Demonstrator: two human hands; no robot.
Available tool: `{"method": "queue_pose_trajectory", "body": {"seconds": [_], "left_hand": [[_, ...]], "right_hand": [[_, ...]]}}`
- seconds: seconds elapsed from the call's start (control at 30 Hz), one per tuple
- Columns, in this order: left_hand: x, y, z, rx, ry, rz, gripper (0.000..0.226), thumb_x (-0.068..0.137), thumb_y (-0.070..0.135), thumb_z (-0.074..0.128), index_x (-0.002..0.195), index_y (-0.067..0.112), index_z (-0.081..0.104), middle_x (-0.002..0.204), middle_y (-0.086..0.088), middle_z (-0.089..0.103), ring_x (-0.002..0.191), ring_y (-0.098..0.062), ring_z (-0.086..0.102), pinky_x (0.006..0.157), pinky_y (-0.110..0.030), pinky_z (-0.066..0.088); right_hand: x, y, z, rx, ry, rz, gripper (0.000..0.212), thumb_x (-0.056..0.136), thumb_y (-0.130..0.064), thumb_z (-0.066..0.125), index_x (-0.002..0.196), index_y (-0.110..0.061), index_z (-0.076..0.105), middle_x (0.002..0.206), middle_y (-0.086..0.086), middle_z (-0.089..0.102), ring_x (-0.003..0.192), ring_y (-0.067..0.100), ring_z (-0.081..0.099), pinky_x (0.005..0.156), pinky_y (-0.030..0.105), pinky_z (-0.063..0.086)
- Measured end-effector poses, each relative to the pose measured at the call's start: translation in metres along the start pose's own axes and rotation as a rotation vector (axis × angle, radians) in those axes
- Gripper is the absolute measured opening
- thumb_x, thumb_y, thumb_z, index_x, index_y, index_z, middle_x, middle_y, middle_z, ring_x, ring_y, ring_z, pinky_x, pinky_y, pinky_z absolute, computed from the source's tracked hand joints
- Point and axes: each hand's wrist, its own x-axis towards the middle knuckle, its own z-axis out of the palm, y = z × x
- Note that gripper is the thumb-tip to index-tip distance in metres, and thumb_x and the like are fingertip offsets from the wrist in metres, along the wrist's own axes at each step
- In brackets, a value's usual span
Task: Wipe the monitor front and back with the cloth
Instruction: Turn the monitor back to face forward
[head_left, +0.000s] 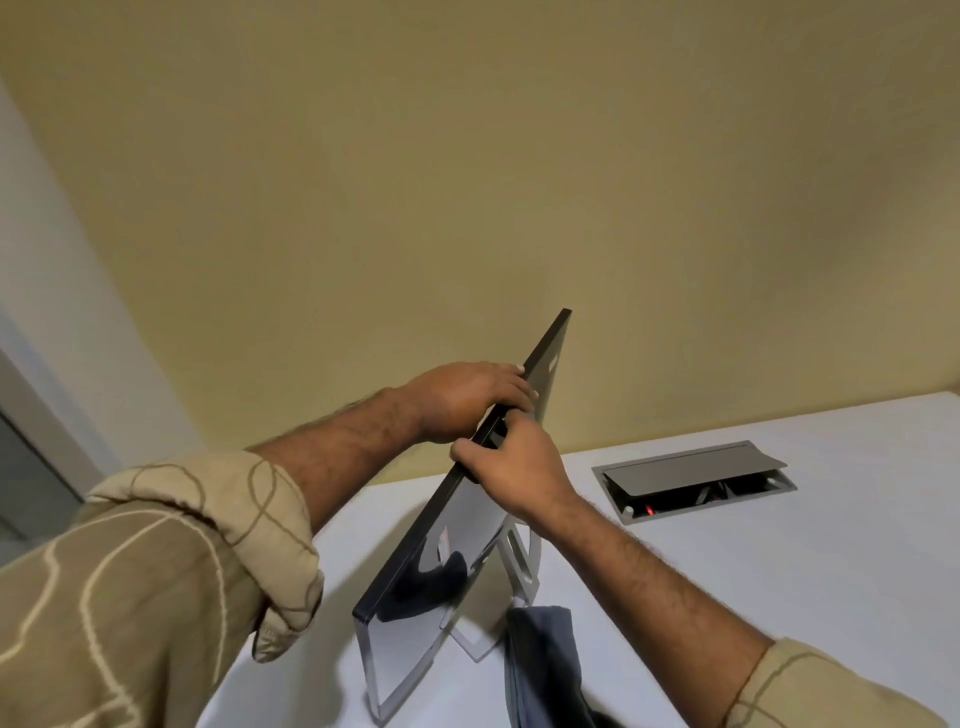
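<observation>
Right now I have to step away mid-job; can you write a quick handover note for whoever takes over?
Left hand: gripping the top edge of the monitor.
Right hand: also on the top edge, just below the left; neither holds the cloth.
Monitor: on the white desk, seen edge-on, on its silver stand.
Cloth: dark grey, lying on the desk beside the stand base.
Done: cannot tell from this view which faces have been wiped.
Left: pick up the cloth, wipe whichever side remains, check front and back.

Head view, close above monitor (457, 525)
</observation>
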Motion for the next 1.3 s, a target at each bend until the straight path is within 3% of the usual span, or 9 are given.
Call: {"method": "queue_pose_trajectory", "body": {"seconds": [0.2,0.33,0.47,0.6,0.8,0.97,1.13,1.2,1.3], "left_hand": [[-0.005,-0.012,0.008,-0.087,0.095,-0.017,0.086,0.058,-0.023,0.041,0.13,0.019,0.063,0.141,0.008,0.055,0.143,-0.009,0.033,0.108,-0.022,0.032],[-0.007,-0.019,0.012,-0.101,0.135,-0.016,0.089,0.055,-0.024,0.037,0.127,0.02,0.064,0.137,0.011,0.058,0.142,-0.008,0.033,0.103,-0.024,0.038],[-0.006,-0.018,0.011,-0.098,0.143,0.01,0.085,0.055,-0.023,0.039,0.122,0.02,0.067,0.133,0.012,0.061,0.141,-0.008,0.035,0.097,-0.023,0.039],[-0.004,-0.019,0.016,-0.1,0.167,0.015,0.082,0.055,-0.021,0.04,0.117,0.023,0.069,0.132,0.009,0.062,0.137,-0.009,0.042,0.102,-0.034,0.045],[-0.014,-0.018,0.011,-0.116,0.211,0.061,0.071,0.053,-0.016,0.04,0.101,0.024,0.074,0.11,0.015,0.069,0.117,-0.011,0.057,0.082,-0.039,0.053],[-0.028,-0.02,0.009,-0.104,0.232,0.054,0.065,0.054,-0.014,0.047,0.099,0.022,0.076,0.108,0.011,0.072,0.116,-0.013,0.056,0.083,-0.04,0.053],[-0.043,-0.031,0.013,-0.152,0.198,-0.02,0.056,0.058,-0.006,0.046,0.094,0.025,0.075,0.108,0.008,0.071,0.125,-0.012,0.054,0.094,-0.041,0.05],[-0.052,-0.037,0.012,-0.193,0.172,-0.05,0.052,0.06,0.004,0.044,0.095,0.028,0.074,0.106,0.011,0.07,0.115,-0.008,0.059,0.09,-0.038,0.051],[-0.065,-0.043,0.009,-0.248,0.152,-0.072,0.051,0.063,0.014,0.043,0.102,0.026,0.074,0.106,0.014,0.069,0.103,-0.004,0.061,0.089,-0.028,0.049]], "right_hand": [[0.0,-0.005,-0.004,-0.03,-0.004,-0.033,0.033,0.069,-0.039,0.071,0.087,-0.013,0.06,0.079,0.001,0.067,0.072,0.014,0.065,0.059,0.032,0.054],[0.001,-0.008,-0.006,-0.043,-0.028,-0.041,0.036,0.063,-0.041,0.068,0.082,-0.011,0.063,0.078,0.005,0.069,0.071,0.019,0.068,0.064,0.044,0.059],[-0.003,-0.012,-0.009,-0.058,-0.03,-0.047,0.032,0.067,-0.033,0.07,0.08,-0.005,0.065,0.076,0.009,0.07,0.071,0.024,0.068,0.063,0.047,0.058],[-0.009,-0.013,-0.011,-0.042,-0.034,-0.031,0.029,0.067,-0.029,0.072,0.079,-0.003,0.063,0.077,0.011,0.071,0.071,0.026,0.069,0.065,0.048,0.058],[-0.016,-0.017,-0.005,0.007,-0.052,-0.003,0.03,0.06,-0.027,0.073,0.078,-0.006,0.061,0.078,0.011,0.071,0.069,0.025,0.071,0.061,0.049,0.059],[-0.018,-0.019,-0.003,0.029,-0.108,0.029,0.036,0.055,-0.024,0.071,0.079,0.001,0.062,0.066,0.009,0.066,0.059,0.023,0.067,0.058,0.053,0.058],[-0.018,-0.02,-0.004,0.042,-0.217,0.027,0.038,0.053,-0.016,0.07,0.081,0.008,0.062,0.061,0.009,0.057,0.053,0.019,0.057,0.058,0.05,0.057],[-0.016,-0.02,-0.004,0.051,-0.282,0.018,0.039,0.054,-0.013,0.068,0.083,0.011,0.06,0.06,0.007,0.053,0.051,0.019,0.053,0.058,0.049,0.057],[-0.012,-0.023,-0.008,0.055,-0.384,-0.018,0.026,0.064,-0.003,0.068,0.085,0.011,0.062,0.056,0.004,0.056,0.05,0.016,0.055,0.054,0.033,0.053]]}}
